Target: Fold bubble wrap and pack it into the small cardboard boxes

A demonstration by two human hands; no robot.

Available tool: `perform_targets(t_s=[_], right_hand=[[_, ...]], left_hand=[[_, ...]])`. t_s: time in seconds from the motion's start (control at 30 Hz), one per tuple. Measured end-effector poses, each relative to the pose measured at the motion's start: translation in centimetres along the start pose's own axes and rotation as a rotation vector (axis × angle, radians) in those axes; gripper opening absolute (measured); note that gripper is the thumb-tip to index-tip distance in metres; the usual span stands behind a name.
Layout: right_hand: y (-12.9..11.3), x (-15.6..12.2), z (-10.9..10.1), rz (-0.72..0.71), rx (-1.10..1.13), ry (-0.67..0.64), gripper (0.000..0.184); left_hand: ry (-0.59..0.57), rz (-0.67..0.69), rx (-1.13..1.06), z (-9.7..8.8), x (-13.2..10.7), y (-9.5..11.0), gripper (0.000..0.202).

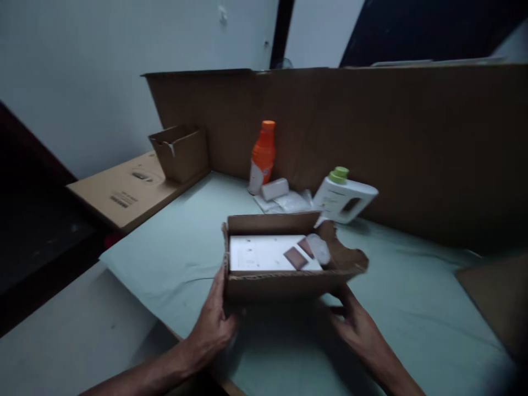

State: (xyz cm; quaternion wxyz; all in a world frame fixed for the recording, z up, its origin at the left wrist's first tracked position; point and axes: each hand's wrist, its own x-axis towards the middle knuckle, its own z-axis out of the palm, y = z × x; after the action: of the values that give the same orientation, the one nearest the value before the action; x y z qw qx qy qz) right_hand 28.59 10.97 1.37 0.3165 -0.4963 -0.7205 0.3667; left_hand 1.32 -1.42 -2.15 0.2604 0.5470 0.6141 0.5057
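An open brown cardboard box (284,283) sits on a pale green sheet (177,242). Inside it lie a white flat package (264,254) with a brown label and a small white object (319,248). My left hand (214,324) grips the box's near left corner, fingers pressed on its front wall. My right hand (357,324) is at the box's near right underside, fingers curled toward it. Both hands appear to hold the box.
Behind the box stand an orange bottle (263,157), a white jug with a green cap (344,197) lying tilted, and small white packets (280,198). A tall cardboard wall (371,126) backs the table. A small open box (181,151) rests on a flat carton (127,192) at left.
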Motion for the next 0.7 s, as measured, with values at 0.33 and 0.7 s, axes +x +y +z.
perform_targets(t_s=[0.33, 0.7], right_hand=[[-9.1, 12.9, 10.8, -0.203, 0.145, -0.145, 0.046], [-22.5, 28.8, 33.9, -0.517, 0.152, -0.424, 0.068]], left_hand=[[0.326, -0.089, -0.039, -8.8, 6.0, -2.4, 0.055], [0.815, -0.169, 0.295, -25.8, 13.8, -10.2, 0.059]])
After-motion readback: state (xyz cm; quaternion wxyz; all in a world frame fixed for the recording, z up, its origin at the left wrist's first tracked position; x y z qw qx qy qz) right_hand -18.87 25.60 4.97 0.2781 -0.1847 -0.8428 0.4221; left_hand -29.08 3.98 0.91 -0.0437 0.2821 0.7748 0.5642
